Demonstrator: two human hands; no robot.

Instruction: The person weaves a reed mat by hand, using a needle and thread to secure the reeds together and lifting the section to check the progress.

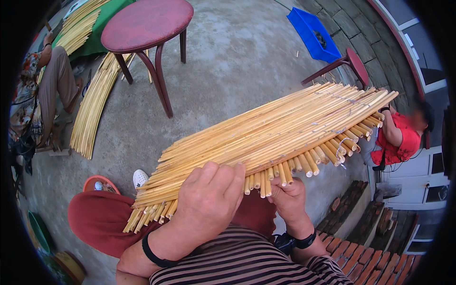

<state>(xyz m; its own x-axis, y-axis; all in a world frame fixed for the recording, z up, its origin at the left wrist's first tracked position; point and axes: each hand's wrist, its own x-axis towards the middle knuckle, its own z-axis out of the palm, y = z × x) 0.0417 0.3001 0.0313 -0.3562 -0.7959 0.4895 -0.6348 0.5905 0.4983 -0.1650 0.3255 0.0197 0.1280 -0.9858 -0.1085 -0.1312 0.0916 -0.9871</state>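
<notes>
A mat of pale yellow reed stalks (266, 130), bound with rows of thin thread or wire, lies slanting across my lap. Its near edge is folded or doubled, so a second layer of stalk ends sticks out below. My left hand (206, 199) is closed over this near edge, knuckles up, pressing the stalks. To its right, my right hand (289, 199) is beneath the edge with thumb and fingers pinched at the cut end of a stalk; part of its grip is hidden by the mat. A loose twist of pale thread (341, 149) hangs among the stalk ends on the right.
A round maroon stool (147, 26) stands ahead, a tipped one (356, 66) near a blue crate (313, 35). More stalks (97, 104) lie on the left beside a seated person (57, 80). Another person in red (399, 137) is at the right. Brick steps (351, 256) rise behind them.
</notes>
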